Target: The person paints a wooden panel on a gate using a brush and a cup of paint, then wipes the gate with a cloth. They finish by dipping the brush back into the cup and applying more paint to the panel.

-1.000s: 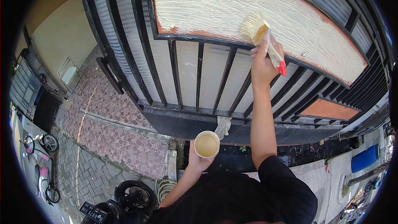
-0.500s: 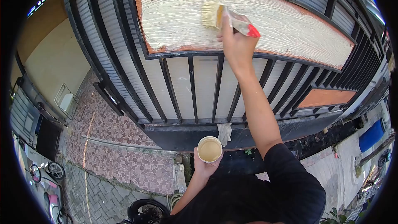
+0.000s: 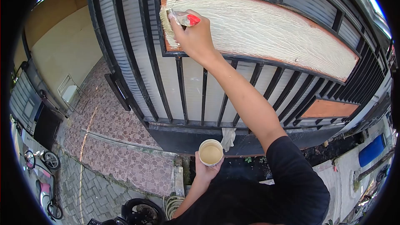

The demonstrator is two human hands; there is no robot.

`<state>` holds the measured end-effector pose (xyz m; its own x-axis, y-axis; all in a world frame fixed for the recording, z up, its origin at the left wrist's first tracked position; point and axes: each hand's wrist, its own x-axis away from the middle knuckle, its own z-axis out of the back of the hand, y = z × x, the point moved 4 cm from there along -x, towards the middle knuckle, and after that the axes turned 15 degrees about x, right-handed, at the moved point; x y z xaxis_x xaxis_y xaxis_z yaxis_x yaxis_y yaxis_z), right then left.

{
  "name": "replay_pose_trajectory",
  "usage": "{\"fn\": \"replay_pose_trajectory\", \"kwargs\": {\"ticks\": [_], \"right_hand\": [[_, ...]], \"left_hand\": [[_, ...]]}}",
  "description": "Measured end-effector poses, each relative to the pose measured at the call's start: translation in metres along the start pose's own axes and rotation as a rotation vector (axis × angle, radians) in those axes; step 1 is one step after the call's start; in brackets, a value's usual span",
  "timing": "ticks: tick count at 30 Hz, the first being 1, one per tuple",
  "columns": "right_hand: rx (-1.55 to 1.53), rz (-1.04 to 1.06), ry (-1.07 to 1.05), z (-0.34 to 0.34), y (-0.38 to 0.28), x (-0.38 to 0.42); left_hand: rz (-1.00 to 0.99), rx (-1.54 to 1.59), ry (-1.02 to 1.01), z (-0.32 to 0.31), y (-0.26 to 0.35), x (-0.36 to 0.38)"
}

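Observation:
My right hand [image 3: 195, 37] grips a paintbrush [image 3: 187, 19] with a red-tipped, paint-smeared handle. Its bristles press against the left end of a long panel [image 3: 258, 29] coated in wet-looking cream paint with streaky brush marks. Reddish-brown surface shows along the panel's edges, most of all at the lower left corner. Down near my body, my left hand [image 3: 207, 170] is wrapped round a cup of cream paint [image 3: 211, 152], held upright with its mouth facing me.
A black metal gate [image 3: 204, 96] frames the panel. A pale cloth [image 3: 228, 138] hangs from its lower rail. Below runs a dark ditch [image 3: 246, 166]. A smaller orange-brown panel [image 3: 329, 108] and a blue barrel [image 3: 371, 150] are at right; a coiled hose [image 3: 173, 204] lies by my left arm.
My right hand has carried the brush leftward, from the panel's upper middle to its left edge. The view has shifted slightly. My left hand holds the cup in about the same place.

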<state>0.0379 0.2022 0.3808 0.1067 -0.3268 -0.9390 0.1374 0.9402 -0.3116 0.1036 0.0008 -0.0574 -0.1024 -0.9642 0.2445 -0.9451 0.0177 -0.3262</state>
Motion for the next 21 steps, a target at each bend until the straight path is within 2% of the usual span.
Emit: {"fn": "replay_pose_trajectory", "kwargs": {"ticks": [1, 2, 4, 5, 7, 10, 12, 15, 17, 19, 21], "right_hand": [[0.061, 0.048, 0.010, -0.005, 0.003, -0.003], [0.092, -0.087, -0.006, 0.000, 0.017, -0.007], [0.105, -0.166, 0.073, 0.043, 0.014, -0.008], [0.091, -0.216, 0.187, 0.067, 0.009, -0.003], [0.283, -0.196, 0.407, 0.109, 0.011, 0.011], [0.181, -0.190, 0.504, 0.125, 0.003, 0.026], [-0.032, -0.295, 0.114, 0.109, 0.011, 0.027], [0.001, -0.286, 0.128, 0.139, 0.060, 0.042], [0.215, -0.392, 0.331, 0.204, 0.069, 0.053], [0.429, -0.386, 0.588, 0.262, 0.068, 0.067], [0.653, -0.375, 0.727, 0.291, 0.061, 0.075]], "left_hand": [[0.007, 0.021, -0.003, 0.001, -0.001, 0.003], [0.003, 0.027, -0.001, 0.003, 0.000, 0.005], [-0.030, 0.007, 0.000, 0.006, 0.006, 0.005], [-0.036, 0.012, 0.002, 0.009, 0.009, 0.006], [-0.037, 0.037, 0.003, 0.012, 0.014, 0.010], [-0.022, -0.037, 0.034, 0.013, 0.015, 0.012], [0.000, -0.021, 0.035, 0.011, 0.014, 0.009], [0.044, -0.003, 0.047, 0.011, 0.012, 0.010], [0.066, 0.003, 0.044, 0.010, 0.011, 0.008], [0.031, 0.024, 0.046, 0.014, 0.011, 0.008], [0.038, 0.033, 0.066, 0.014, 0.007, 0.007]]}}
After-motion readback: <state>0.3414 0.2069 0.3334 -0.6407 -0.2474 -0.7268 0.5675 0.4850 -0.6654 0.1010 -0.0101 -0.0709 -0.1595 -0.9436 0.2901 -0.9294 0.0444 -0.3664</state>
